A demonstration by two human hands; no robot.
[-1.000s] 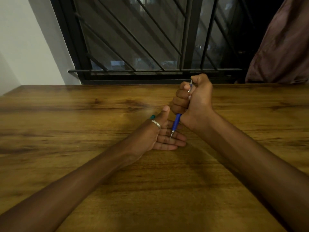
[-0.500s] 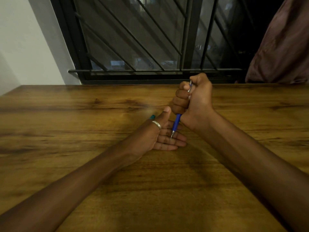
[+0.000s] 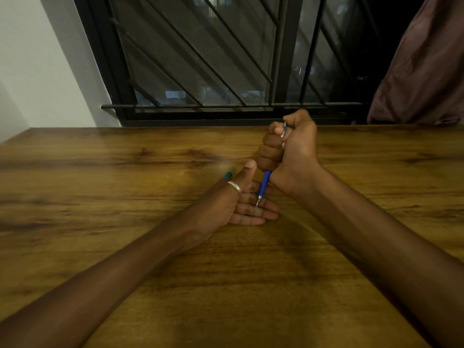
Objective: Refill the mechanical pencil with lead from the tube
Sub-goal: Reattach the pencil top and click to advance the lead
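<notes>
My right hand point(image 3: 291, 149) is a fist around a blue mechanical pencil point(image 3: 263, 184), held nearly upright with its thumb on the top end. The pencil's metal tip points down at the fingers of my left hand point(image 3: 241, 202). That hand lies on the wooden table point(image 3: 125, 197), palm up and fingers apart, with a silver ring on the thumb. A small teal-capped piece point(image 3: 228, 175), which may be the lead tube, shows just behind the left thumb; most of it is hidden.
The table's far edge meets a wall with a black barred window point(image 3: 200, 71). A dark reddish cloth point(image 3: 424, 71) hangs at the back right. Both forearms rest across the tabletop.
</notes>
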